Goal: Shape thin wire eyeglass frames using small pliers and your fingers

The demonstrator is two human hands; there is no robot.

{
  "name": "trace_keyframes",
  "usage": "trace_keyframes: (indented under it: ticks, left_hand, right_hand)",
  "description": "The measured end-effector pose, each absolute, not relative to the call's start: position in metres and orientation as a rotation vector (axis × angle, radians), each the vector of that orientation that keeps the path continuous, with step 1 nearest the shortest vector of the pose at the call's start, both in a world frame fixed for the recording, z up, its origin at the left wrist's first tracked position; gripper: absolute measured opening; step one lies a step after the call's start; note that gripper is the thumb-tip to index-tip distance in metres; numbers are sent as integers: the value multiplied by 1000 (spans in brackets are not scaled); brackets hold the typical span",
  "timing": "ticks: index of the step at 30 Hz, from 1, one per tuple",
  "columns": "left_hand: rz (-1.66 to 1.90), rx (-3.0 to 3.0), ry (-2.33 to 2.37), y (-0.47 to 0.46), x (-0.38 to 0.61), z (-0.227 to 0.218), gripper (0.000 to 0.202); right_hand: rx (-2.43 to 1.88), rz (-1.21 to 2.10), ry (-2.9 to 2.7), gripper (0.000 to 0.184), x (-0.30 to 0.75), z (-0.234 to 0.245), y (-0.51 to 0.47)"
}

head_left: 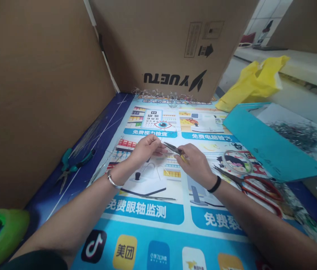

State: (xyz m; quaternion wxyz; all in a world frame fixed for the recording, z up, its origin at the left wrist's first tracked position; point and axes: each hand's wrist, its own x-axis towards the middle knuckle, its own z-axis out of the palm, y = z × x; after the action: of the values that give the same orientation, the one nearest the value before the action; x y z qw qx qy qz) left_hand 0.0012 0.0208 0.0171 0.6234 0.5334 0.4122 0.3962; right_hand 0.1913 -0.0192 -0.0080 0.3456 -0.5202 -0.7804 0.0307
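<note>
My right hand [193,161] is closed around long-nose pliers [172,147] with yellow handles, their jaws pointing left. At the tip of the jaws, my left hand [148,148] pinches a thin wire [162,141], only a bit of which shows between the fingers. Below the hands, bent pale wires [158,170] curve over the printed poster sheet [186,187] that covers the table. Scissors with red handles [262,189] lie right of my right wrist, beside a ring of coiled wire [237,162].
Teal-handled pliers [70,165] and straight wires [89,135] lie at left. Cardboard walls [158,45] rise behind and on the left. Green tape [12,232] is at the lower left. At right are a yellow bag [251,82] and a turquoise box [268,144] holding dark wire pieces [299,135].
</note>
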Motion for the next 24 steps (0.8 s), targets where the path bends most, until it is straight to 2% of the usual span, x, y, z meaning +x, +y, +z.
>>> trace_keyframes:
  ticks: [5, 9, 13, 24]
  left_hand:
    - [953, 1134, 954, 30, -10, 12, 18]
    - [961, 1104, 938, 29, -10, 12, 20]
    - [944, 1065, 962, 25, -8, 14, 18]
    - [915, 979, 995, 23, -4, 16, 12]
  right_hand:
    - [-1369, -475, -2273, 17, 202, -5, -16]
    - [-1333, -721, -2360, 20, 206, 1, -15]
    - [-1275, -801, -2411, 22, 207, 2, -16]
    - [-1216, -731, -2438, 26, 208, 3, -16]
